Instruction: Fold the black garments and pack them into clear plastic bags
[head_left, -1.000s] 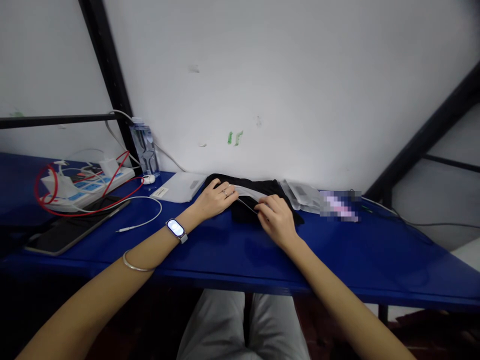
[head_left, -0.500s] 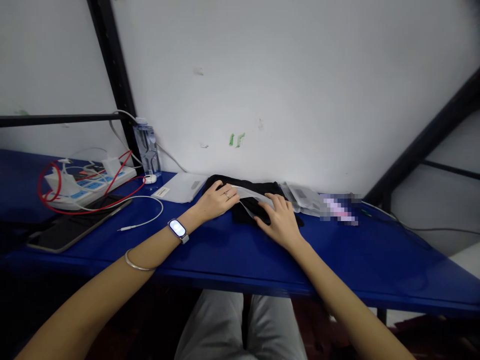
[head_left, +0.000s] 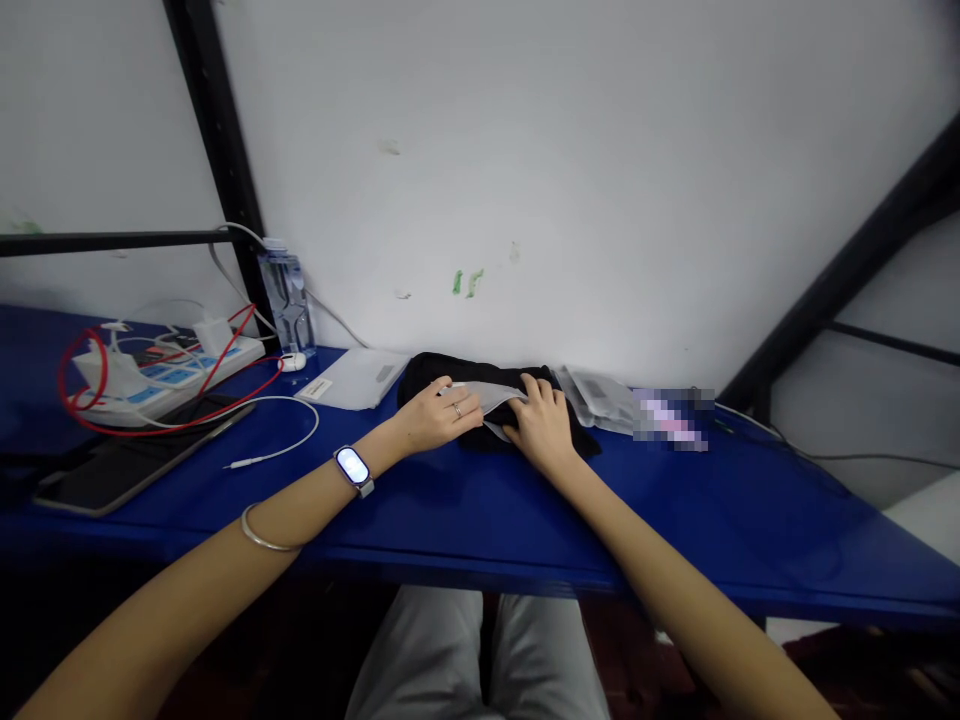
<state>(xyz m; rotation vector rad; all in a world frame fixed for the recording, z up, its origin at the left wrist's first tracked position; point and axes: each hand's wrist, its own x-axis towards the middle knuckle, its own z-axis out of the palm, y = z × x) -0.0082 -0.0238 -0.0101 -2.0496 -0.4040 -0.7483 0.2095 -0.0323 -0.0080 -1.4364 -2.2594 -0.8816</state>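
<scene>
A black folded garment [head_left: 424, 370] lies on the blue table [head_left: 675, 510] against the white wall. A clear plastic bag [head_left: 495, 392] lies over it. My left hand [head_left: 437, 415], with a ring and a wristband, pinches the bag's near edge between thumb and fingers. My right hand [head_left: 541, 425] lies flat just to its right, fingers stretched out on the garment at the bag's open edge. The two hands almost touch. Whether my right fingertips are under the plastic is unclear.
A white power strip [head_left: 176, 375] with red cables, a clear water bottle [head_left: 289, 300], a dark tablet [head_left: 112, 470] and a white cable [head_left: 281, 450] sit left. A flat white packet [head_left: 360, 375] and clear packets [head_left: 600, 395] flank the garment. Black frame posts rise behind.
My right hand has slid left and forward along the garment toward my left hand, its fingers flattening out. The bag's edge has bunched between the hands. My left hand has hardly moved.
</scene>
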